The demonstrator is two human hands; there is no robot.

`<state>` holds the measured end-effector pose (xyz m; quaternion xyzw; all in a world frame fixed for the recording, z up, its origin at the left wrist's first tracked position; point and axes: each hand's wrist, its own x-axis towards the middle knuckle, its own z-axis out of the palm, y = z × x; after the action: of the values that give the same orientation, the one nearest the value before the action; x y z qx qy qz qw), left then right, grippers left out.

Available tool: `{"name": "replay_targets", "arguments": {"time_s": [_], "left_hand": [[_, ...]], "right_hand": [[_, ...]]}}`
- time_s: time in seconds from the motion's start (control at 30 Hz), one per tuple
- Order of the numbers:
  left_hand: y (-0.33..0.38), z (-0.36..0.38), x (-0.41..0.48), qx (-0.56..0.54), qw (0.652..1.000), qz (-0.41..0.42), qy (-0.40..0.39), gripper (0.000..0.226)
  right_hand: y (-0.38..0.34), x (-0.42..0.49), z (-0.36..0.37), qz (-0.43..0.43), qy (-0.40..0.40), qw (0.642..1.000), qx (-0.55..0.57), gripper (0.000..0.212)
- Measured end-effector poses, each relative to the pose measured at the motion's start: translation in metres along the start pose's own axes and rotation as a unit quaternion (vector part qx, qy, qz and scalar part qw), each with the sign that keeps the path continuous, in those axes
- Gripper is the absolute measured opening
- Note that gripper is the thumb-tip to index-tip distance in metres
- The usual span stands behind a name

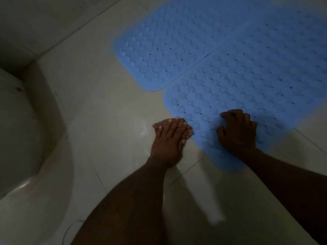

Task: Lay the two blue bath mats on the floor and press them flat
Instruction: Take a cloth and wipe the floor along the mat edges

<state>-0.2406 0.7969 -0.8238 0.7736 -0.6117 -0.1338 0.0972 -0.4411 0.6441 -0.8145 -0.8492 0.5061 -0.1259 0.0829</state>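
Both hands are down at a corner of the near mat (256, 82) on the tiled floor (106, 112).
It lies edge to edge with the far mat (168, 41), both cut off by the frame; open tile runs left to the toilet (16, 131). The left hand (168, 138) presses flat, fingers straight, on a patterned cloth (189, 132) beside the mat's edge. The right hand (238, 133) sits on the mat, fingers bent — pinching or only pressing, I cannot tell.

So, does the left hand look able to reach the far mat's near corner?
Probably yes: only bare floor tile lies between the left hand, flat on a cloth, and the far mat.
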Motion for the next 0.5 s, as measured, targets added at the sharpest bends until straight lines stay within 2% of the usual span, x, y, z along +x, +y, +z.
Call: {"name": "replay_targets", "arguments": {"time_s": [0.07, 0.13, 0.2, 0.27, 0.33, 0.4, 0.43, 0.5], "left_hand": [[-0.006, -0.006, 0.009, -0.023, 1.0, -0.012, -0.004, 0.06], [-0.008, -0.018, 0.018, -0.095, 0.993, -0.057, 0.048, 0.05], [-0.003, -0.043, 0.032, -0.192, 0.953, -0.194, 0.129, 0.038], [0.001, -0.072, 0.05, -0.224, 0.906, -0.334, 0.135, 0.036], [0.0, -0.094, 0.069, -0.291, 0.864, -0.388, 0.132, 0.042], [0.001, -0.11, 0.089, -0.438, 0.801, -0.392, 0.112, 0.052], [0.003, -0.117, 0.101, -0.493, 0.775, -0.386, 0.093, 0.056], [0.026, -0.146, 0.118, -0.566, 0.731, -0.378, 0.05, 0.052]], "right_hand": [[0.001, 0.003, -0.002, -0.001, -0.004, 1.0, -0.01, 0.039], [0.002, 0.006, -0.004, -0.005, -0.02, 1.0, -0.017, 0.039], [-0.001, 0.014, -0.012, 0.021, -0.056, 0.998, 0.002, 0.035], [-0.009, 0.027, -0.022, 0.087, -0.118, 0.989, 0.033, 0.029], [-0.02, 0.041, -0.032, 0.149, -0.164, 0.972, 0.084, 0.023], [-0.032, 0.057, -0.046, 0.189, -0.186, 0.943, 0.204, 0.014], [-0.037, 0.066, -0.055, 0.197, -0.196, 0.915, 0.292, 0.007], [-0.052, 0.082, -0.076, 0.219, -0.234, 0.839, 0.44, 0.015]]}}
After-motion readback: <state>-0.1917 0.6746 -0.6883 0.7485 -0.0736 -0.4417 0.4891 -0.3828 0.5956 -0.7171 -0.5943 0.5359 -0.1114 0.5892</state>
